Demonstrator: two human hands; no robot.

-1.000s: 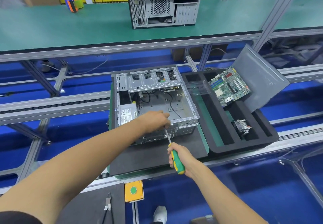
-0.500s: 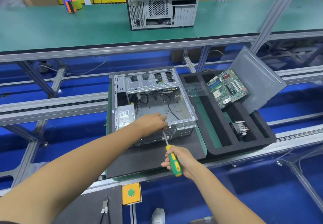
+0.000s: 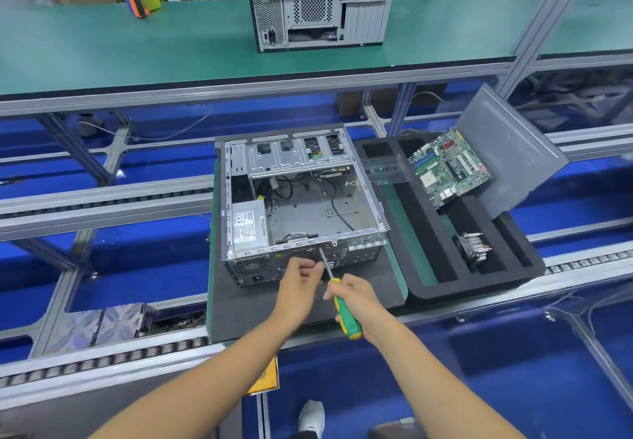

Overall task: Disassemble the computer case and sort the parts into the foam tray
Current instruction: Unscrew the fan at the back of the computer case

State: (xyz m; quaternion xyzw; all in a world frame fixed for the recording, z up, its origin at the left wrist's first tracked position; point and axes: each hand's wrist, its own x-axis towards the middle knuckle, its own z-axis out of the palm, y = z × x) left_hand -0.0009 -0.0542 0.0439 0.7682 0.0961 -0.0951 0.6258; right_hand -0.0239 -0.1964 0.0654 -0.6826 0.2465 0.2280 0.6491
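Note:
The open computer case (image 3: 301,205) lies on a dark mat, its power supply (image 3: 248,228) still inside at the left. My right hand (image 3: 359,305) grips a green and yellow screwdriver (image 3: 346,312) whose tip meets the case's near rear panel. My left hand (image 3: 299,284) pinches the screwdriver's shaft just below that panel. The black foam tray (image 3: 428,288) sits right of the case. It holds a motherboard (image 3: 448,168), a heatsink (image 3: 474,246) and a clear plastic part (image 3: 385,169). A grey side panel (image 3: 510,154) leans on the tray's far right.
A second, closed computer case (image 3: 318,6) stands on the green upper shelf (image 3: 137,48), with a tape dispenser (image 3: 140,0) to its left. A yellow button box (image 3: 265,377) sits below the conveyor edge. Blue floor and roller rails surround the work mat.
My left hand has come down from the case's top rim to the screwdriver shaft in front of the rear panel. The screwdriver has stayed at the rear panel.

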